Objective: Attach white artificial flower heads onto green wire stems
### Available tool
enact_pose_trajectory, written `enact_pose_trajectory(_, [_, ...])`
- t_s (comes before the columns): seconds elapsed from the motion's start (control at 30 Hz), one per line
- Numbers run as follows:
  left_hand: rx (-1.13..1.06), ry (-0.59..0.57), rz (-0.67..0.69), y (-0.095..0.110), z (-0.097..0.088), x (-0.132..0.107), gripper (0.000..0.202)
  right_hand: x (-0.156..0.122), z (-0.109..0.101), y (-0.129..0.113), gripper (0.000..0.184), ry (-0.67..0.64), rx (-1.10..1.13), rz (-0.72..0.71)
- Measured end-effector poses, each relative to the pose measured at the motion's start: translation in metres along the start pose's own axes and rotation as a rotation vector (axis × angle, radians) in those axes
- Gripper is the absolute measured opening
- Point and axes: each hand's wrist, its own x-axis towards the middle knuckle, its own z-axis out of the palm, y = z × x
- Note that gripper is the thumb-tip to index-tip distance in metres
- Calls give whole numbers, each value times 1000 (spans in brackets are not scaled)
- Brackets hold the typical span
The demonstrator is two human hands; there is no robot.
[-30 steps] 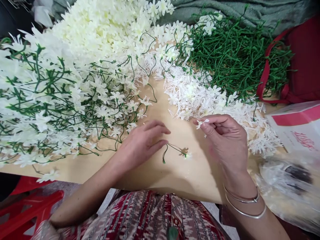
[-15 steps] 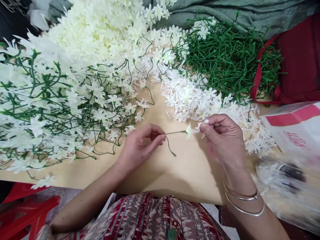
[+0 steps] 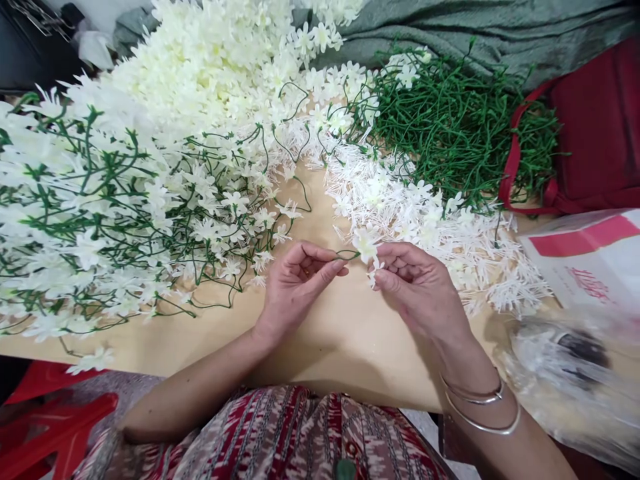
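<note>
My left hand (image 3: 303, 283) pinches a thin green flower stem (image 3: 347, 255) between thumb and fingers. At the stem's right end is a white artificial flower (image 3: 367, 244). Close beside it, my right hand (image 3: 417, 283) is closed on a small white flower piece (image 3: 375, 272), held at the fingertips. Whether that piece touches the flower on the stem I cannot tell. To the left lies a large heap of white flowers on green stems (image 3: 150, 220). Behind my right hand spreads a pile of white stamen-like pieces (image 3: 400, 207).
Loose white blossoms (image 3: 220, 73) are heaped at the back. A pile of bare green stems (image 3: 460, 127) lies back right, next to a red bag (image 3: 597, 127). A printed white bag (image 3: 585, 263) and a clear plastic bag (image 3: 570, 380) are at right. A red stool (image 3: 65, 427) stands lower left.
My hands have come together. The right moved left with its white piece, and the left shifted slightly right with the stem. The stem's loose end no longer hangs in view.
</note>
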Motion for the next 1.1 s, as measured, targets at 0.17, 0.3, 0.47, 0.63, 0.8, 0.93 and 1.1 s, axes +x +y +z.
enact_pose_trajectory(0.17, [60, -231, 42, 1, -7, -1, 32, 6, -3, -2, 35, 43, 93, 42])
enact_pose_trajectory(0.3, [127, -265, 54, 1, -10, 0, 39, 6, -5, -2, 40, -34, 134, 97])
enact_pose_trajectory(0.47, [180, -239, -73, -5, -10, 0, 43, 0, -4, 4, 25, -119, 21, 52])
enact_pose_trajectory(0.63, [213, -393, -85, -12, -13, -1, 33, -3, -5, 0, 17, -181, -53, 12])
enact_pose_trajectory(0.8, [293, -320, -82, -11, -11, -3, 39, 1, -13, -2, 21, -43, -55, 4])
enact_pose_trajectory(0.93, [318, -246, -110, -7, -6, -4, 38, 2, -14, -3, 22, 33, -74, -12])
enact_pose_trajectory(1.1, [360, -194, -68, -7, -1, -5, 35, 0, -9, -1, 18, 17, -100, -9])
